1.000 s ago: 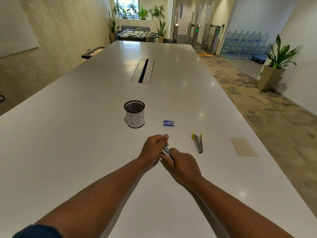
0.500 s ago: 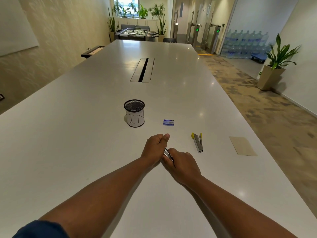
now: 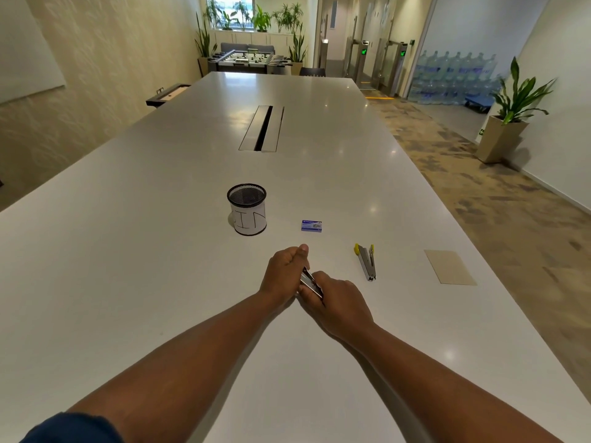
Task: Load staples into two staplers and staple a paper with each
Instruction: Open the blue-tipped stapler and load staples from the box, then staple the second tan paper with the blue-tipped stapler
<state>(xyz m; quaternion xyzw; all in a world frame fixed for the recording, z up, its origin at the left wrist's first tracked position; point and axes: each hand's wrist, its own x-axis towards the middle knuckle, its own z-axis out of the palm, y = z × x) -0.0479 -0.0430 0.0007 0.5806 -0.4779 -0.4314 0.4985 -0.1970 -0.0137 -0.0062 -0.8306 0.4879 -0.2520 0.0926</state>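
Though both hands' fingers grip it, the metal stapler stays mostly hidden.

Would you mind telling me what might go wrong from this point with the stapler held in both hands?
The left hand and right hand crowd around the small metal stapler, so a finger might get pinched. The staple box lies beyond them, so reaching for it means freeing one hand, and the stapler could slip.
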